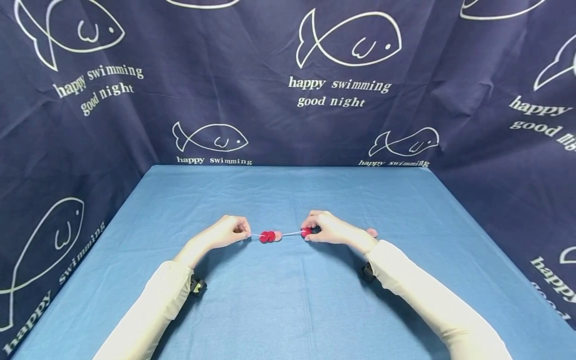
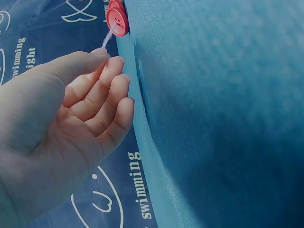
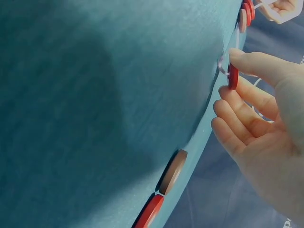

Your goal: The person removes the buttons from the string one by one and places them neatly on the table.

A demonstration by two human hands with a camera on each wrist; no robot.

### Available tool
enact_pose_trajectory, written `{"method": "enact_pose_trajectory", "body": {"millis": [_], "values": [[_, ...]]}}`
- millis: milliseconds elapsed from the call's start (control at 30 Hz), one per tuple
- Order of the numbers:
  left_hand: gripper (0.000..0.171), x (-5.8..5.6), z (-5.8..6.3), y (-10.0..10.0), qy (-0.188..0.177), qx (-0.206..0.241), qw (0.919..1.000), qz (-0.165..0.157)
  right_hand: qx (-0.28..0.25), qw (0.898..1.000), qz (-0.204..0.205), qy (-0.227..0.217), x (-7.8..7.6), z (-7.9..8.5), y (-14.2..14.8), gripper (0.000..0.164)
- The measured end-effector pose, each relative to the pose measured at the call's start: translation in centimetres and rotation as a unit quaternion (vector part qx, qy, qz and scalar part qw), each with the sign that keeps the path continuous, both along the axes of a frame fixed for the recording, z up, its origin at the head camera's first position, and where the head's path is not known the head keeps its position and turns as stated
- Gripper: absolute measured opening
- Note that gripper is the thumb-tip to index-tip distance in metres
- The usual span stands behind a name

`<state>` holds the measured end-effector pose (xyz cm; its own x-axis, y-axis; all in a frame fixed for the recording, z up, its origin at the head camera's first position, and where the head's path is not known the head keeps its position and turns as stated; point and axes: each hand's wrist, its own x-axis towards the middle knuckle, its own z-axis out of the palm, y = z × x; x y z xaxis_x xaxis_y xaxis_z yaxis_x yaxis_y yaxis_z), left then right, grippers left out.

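My left hand (image 1: 227,231) pinches one end of a thin white string (image 2: 109,37) between thumb and forefinger. On that string sit red buttons (image 1: 263,237) and a pink button (image 1: 278,236), close together between the hands. Another red button (image 3: 233,77) is held by its edges between the thumb and fingers of my right hand (image 1: 330,228). The string runs from the group to this button, and a short loop of it shows beside the button in the right wrist view. In the left wrist view, a red button (image 2: 117,21) with several holes hangs just past the fingertips.
A blue cloth (image 1: 288,300) covers the table. Beyond my right wrist lies a loose pink button (image 1: 372,232), with a red button (image 3: 150,212) beside it in the right wrist view. Dark blue curtains (image 1: 270,75) with fish prints stand around the back and sides.
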<state>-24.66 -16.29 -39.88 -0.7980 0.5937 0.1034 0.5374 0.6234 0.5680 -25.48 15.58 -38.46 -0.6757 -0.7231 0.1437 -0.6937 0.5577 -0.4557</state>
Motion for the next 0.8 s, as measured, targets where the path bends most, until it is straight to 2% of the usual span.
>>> {"method": "enact_pose_trajectory", "body": {"millis": [800], "values": [[0.005,0.05,-0.08,-0.12,-0.005,0.002,1.0000,-0.003,-0.005,1.000,0.003,-0.002,0.12,-0.28,0.95,0.017]]}}
